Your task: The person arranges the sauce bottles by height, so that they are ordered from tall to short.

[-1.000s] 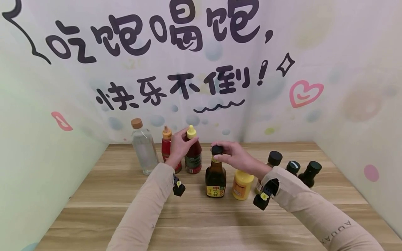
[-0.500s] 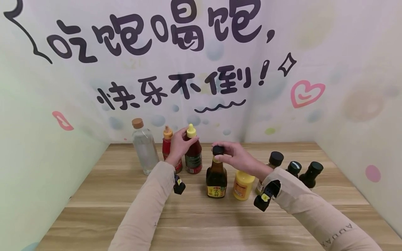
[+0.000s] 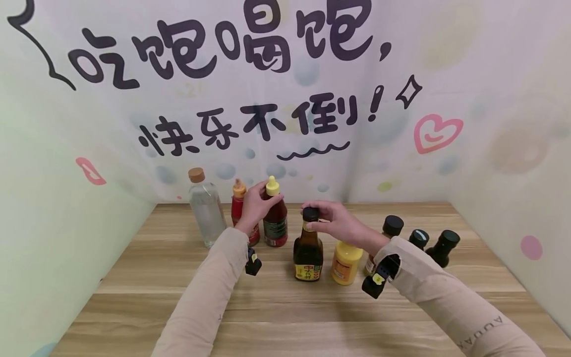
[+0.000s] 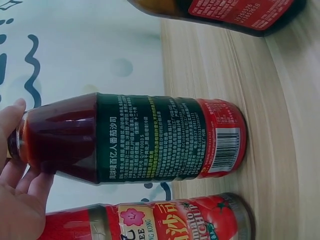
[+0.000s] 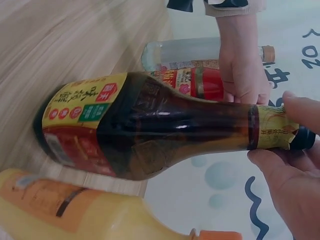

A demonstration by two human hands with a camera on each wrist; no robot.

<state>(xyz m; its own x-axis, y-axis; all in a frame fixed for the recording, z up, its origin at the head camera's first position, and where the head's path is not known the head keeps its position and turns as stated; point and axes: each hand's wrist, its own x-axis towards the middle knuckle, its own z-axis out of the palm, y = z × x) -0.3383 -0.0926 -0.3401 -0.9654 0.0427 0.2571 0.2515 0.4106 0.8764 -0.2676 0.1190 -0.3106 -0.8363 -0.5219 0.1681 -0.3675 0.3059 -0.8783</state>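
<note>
Left hand [image 3: 256,206] fingers grasp yellow-capped bottle [image 3: 275,229], right hand [image 3: 338,221] fingers the nearer brown bottle [image 3: 308,250]; both upright on worktop [image 3: 285,317], grips done, lift or release left, can't tell

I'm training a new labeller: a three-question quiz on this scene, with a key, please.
1. Which hand grips the neck of the black-capped brown glass bottle?
2. True or false: the tall, clear, brown-capped bottle stands leftmost in the head view.
3. The round, dark-red, green-labelled sauce bottle has which cap: A black; B yellow; C brown?

Key: 1. the right hand; 2. True; 3. B.
</note>
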